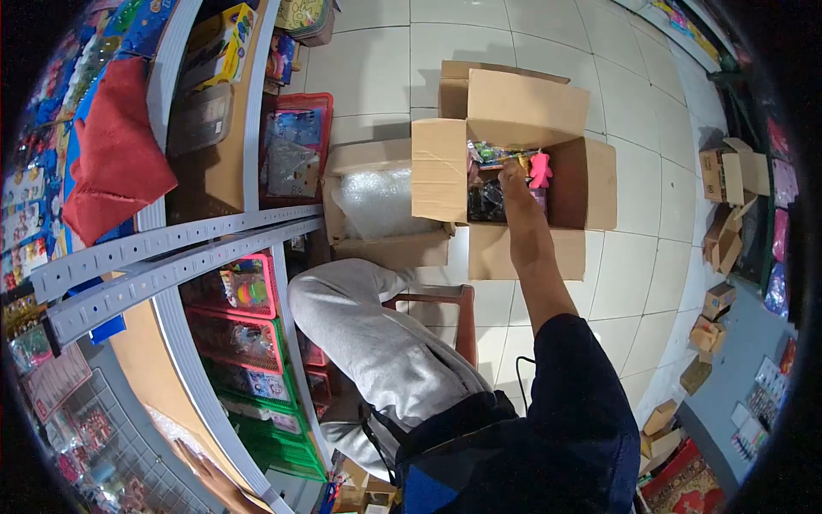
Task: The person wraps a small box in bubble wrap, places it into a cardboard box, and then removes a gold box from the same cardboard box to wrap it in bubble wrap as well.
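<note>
My right hand (512, 177) reaches down into an open cardboard box (601, 184) on the floor. Its fingers are mostly hidden among small packaged items (490, 154). Beside that hand lies a bright pink figure-shaped thing (539, 170), and dark wrapped items (485, 201) fill the near left of the box. At the lower left edge, my left hand (208, 478) rests with fingers stretched out along a wooden shelf board (141, 355), close to a strip of bubble wrap (171, 426).
A second box (390, 252) holding bubble wrap (377, 204) stands left of the first. Metal shelving (171, 248) with red baskets (329, 128) and green baskets (295, 411) runs along the left. A red cloth (120, 154) hangs there. Small cartons (723, 176) line the right wall.
</note>
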Motion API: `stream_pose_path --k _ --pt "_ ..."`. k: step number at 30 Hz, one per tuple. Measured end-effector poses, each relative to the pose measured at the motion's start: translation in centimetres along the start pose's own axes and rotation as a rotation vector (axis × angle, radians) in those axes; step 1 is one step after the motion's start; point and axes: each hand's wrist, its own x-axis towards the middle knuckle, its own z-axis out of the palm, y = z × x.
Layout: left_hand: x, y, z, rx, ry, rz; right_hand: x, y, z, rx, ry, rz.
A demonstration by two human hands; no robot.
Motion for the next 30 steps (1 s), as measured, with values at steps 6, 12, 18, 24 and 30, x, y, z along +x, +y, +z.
stream_pose_path --k 6,12,18,24,30 --pt "0.0 2.0 -0.6 0.046 0.025 0.05 -1.4 3.1 -2.1 0.33 -0.096 -0.081" --pt "0.4 -1.8 1.2 -0.106 0.112 0.068 -5.7 5.8 -8.7 0.967 -0.309 -0.036" --pt "0.3 -2.4 2.2 -0.07 0.099 0.058 -17.6 -1.1 -19.0 1.361 -0.762 -0.257" --pt "-1.0 -3.0 2.2 -0.138 0.121 0.125 -31.1 -9.8 -22.6 1.087 -1.053 -0.544" --pt "-7.3 -2.9 -0.1 -0.056 0.214 -0.101 -54.7 -17.9 -21.0 0.67 -1.283 -0.955"
